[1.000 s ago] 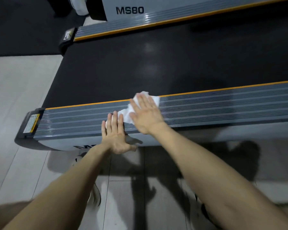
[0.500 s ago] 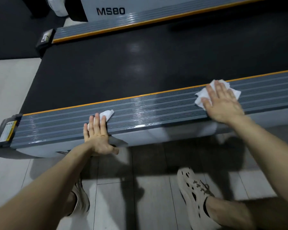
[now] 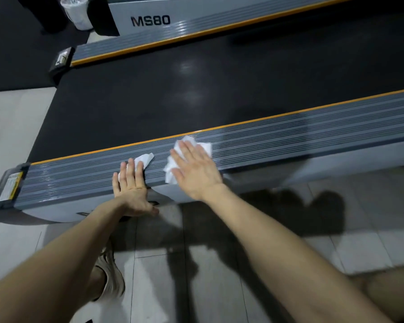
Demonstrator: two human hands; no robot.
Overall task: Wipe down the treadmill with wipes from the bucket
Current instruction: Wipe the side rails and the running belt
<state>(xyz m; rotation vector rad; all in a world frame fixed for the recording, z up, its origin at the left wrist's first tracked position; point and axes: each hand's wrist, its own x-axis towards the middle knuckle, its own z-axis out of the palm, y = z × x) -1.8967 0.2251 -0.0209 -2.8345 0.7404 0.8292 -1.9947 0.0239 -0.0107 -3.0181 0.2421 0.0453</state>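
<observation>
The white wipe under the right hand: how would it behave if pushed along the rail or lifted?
The wipe looks thin and crumpled, so probably floppy and light; lifted, it would likely droop. Pressed flat under the right hand, it should slide along the ribbed rail, perhaps bunching at loose edges.

Pale grey tiled floor [image 3: 359,248] across the near ground, grout lines visible, dark matting [image 3: 14,54] at far left — meeting the tiles along a straight edge, one beige shoe [image 3: 111,276] on the tiles at near left, cast shadows [image 3: 289,213] on the tiles right of centre — soft-edged.
</observation>
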